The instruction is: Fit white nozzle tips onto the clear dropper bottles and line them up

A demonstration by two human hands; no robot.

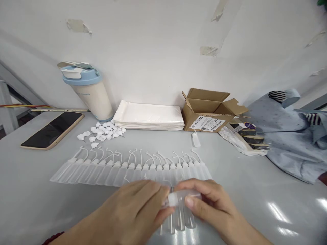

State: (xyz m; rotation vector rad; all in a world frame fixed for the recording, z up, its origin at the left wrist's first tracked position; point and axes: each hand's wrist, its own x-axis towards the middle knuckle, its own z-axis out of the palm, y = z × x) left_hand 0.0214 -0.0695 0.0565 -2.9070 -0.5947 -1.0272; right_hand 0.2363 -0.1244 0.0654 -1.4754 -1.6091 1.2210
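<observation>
Both my hands meet low in the middle of the view over a small clear plastic bottle. My right hand grips the bottle's body with curled fingers. My left hand pinches at its white cap end. Just beyond them lies a long row of the same clear bottles, side by side, caps pointing away, thin white tethers curling up. Several more bottles lie beneath my hands. A heap of small white caps sits further back on the left.
A phone lies face up at the left. A blue-lidded tumbler, a stack of white bags and an open cardboard box stand along the wall. Tape rolls and blue cloth lie at the right. One loose bottle lies by the box.
</observation>
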